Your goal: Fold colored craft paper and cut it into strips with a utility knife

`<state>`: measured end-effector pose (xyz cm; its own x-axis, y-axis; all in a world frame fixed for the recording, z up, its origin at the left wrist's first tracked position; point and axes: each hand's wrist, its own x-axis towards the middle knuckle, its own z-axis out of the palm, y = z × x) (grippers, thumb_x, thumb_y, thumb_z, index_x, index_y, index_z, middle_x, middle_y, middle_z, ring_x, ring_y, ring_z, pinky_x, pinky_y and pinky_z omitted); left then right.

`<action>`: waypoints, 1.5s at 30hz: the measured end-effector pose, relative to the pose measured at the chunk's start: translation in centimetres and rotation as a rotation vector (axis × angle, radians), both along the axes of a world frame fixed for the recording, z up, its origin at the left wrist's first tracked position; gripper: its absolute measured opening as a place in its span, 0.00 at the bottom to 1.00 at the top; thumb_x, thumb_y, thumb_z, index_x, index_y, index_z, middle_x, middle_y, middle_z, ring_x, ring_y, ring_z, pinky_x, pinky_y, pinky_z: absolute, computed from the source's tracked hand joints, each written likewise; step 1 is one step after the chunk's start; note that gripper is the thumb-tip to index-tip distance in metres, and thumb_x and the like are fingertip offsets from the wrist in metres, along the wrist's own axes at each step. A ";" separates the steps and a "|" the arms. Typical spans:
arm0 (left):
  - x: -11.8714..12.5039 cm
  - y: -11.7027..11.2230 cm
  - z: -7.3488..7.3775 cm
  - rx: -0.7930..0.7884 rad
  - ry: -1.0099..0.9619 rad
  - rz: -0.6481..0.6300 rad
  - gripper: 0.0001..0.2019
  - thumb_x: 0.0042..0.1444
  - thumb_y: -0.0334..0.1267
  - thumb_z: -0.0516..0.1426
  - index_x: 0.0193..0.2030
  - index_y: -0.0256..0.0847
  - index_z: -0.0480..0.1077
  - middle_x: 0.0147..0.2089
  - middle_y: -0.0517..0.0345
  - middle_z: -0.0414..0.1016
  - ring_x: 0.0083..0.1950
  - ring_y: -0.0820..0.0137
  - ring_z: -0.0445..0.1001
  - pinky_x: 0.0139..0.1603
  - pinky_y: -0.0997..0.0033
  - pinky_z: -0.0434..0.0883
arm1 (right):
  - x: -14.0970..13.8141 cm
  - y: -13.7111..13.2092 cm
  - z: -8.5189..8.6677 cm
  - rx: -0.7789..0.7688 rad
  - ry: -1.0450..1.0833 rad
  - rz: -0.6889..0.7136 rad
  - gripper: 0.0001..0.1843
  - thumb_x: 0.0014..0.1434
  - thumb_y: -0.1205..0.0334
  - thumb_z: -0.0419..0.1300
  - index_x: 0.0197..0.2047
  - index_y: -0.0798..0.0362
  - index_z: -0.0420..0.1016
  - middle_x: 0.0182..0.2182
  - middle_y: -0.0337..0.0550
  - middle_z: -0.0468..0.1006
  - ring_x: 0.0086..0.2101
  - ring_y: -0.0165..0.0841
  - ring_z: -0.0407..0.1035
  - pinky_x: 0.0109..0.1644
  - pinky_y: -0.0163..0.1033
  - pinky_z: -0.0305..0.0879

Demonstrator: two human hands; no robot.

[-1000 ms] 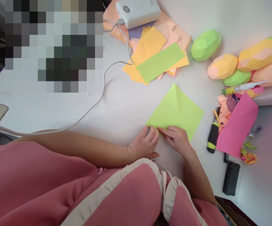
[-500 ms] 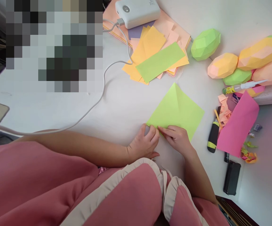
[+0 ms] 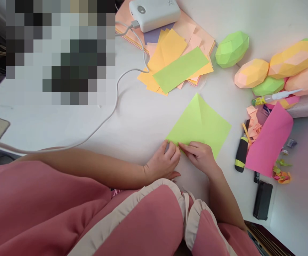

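A square sheet of light green paper [image 3: 200,124] lies turned like a diamond on the white table, with a crease running down from its top corner. My left hand [image 3: 164,160] has its fingers curled onto the paper's near left edge, close to the left corner. Just beside it, my right hand [image 3: 200,156] pinches the same edge with thumb and forefinger. The fingertips of both hands nearly meet, and they cover that part of the edge, so any fold under them is hidden.
Behind the sheet lie orange and green paper strips [image 3: 180,69] and a white power bank [image 3: 155,14] with a cable [image 3: 116,92]. To the right are faceted paper shapes [image 3: 251,73], a glue tube [image 3: 275,96], a black-and-yellow cutter [image 3: 241,154], pink paper [image 3: 271,142] and a black case [image 3: 263,201].
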<state>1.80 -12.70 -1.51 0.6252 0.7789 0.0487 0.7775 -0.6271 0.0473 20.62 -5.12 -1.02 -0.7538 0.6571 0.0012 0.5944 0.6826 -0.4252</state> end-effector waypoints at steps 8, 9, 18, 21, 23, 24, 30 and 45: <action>0.1 0.2 0.5 0.000 0.003 0.028 0.37 0.59 0.58 0.54 0.56 0.19 0.69 0.49 0.31 0.74 0.50 0.45 0.72 0.50 0.48 0.68 | 0.1 -0.5 0.7 -0.029 -0.005 -0.060 0.15 0.66 0.63 0.53 0.50 0.49 0.78 0.23 0.36 0.71 0.23 0.27 0.61 0.27 0.33 0.55; 0.1 0.2 0.5 0.010 -0.002 0.022 0.36 0.59 0.58 0.54 0.55 0.19 0.70 0.48 0.30 0.74 0.49 0.45 0.72 0.49 0.47 0.69 | 0.3 -0.8 1.0 -0.048 -0.002 -0.087 0.14 0.66 0.63 0.54 0.50 0.50 0.77 0.25 0.38 0.74 0.25 0.28 0.64 0.29 0.33 0.57; -0.1 -0.2 0.0 0.036 -0.024 0.008 0.35 0.59 0.57 0.55 0.53 0.19 0.72 0.50 0.26 0.73 0.47 0.46 0.72 0.48 0.46 0.68 | 2.9 -5.3 1.4 0.086 0.019 -0.505 0.15 0.66 0.59 0.54 0.28 0.51 0.71 0.24 0.40 0.72 0.27 0.30 0.64 0.30 0.35 0.58; -0.1 -0.2 0.1 0.094 0.058 -0.009 0.38 0.58 0.62 0.53 0.51 0.18 0.72 0.48 0.27 0.73 0.45 0.47 0.72 0.46 0.48 0.69 | 3.3 -5.8 0.6 0.189 -0.021 -0.514 0.15 0.67 0.59 0.53 0.28 0.52 0.70 0.23 0.40 0.72 0.26 0.30 0.63 0.30 0.35 0.56; -0.1 -0.1 0.4 0.122 0.111 -0.032 0.41 0.56 0.64 0.52 0.51 0.18 0.72 0.47 0.27 0.73 0.44 0.47 0.72 0.43 0.50 0.70 | 3.6 -5.8 0.1 0.239 -0.063 -0.498 0.15 0.67 0.60 0.54 0.28 0.52 0.69 0.23 0.40 0.72 0.27 0.30 0.63 0.30 0.35 0.55; -0.1 -0.1 0.5 0.120 0.132 -0.042 0.42 0.55 0.65 0.52 0.51 0.17 0.72 0.47 0.27 0.73 0.43 0.47 0.72 0.42 0.51 0.70 | 3.7 -5.8 -0.1 0.264 -0.082 -0.487 0.15 0.67 0.60 0.54 0.28 0.52 0.69 0.23 0.40 0.72 0.27 0.30 0.63 0.31 0.35 0.55; -0.2 0.3 0.9 0.017 0.191 -0.109 0.46 0.52 0.68 0.54 0.61 0.24 0.66 0.49 0.28 0.73 0.45 0.47 0.72 0.42 0.49 0.70 | 4.3 -5.8 -0.7 0.325 -0.148 -0.408 0.18 0.68 0.59 0.52 0.26 0.52 0.67 0.22 0.39 0.68 0.25 0.30 0.59 0.30 0.37 0.49; -0.4 0.6 1.1 -0.004 0.213 -0.186 0.47 0.48 0.70 0.55 0.66 0.38 0.61 0.48 0.35 0.73 0.44 0.49 0.72 0.41 0.47 0.72 | 4.1 -6.3 -1.1 0.507 -0.163 -0.402 0.15 0.66 0.60 0.56 0.27 0.52 0.67 0.20 0.38 0.68 0.25 0.31 0.58 0.29 0.38 0.50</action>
<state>1.36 -12.10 -0.40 0.7533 0.6497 -0.1024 0.6417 -0.7601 -0.1019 24.73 -11.40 -2.17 -0.4667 0.8352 0.2910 0.8739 0.4860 0.0068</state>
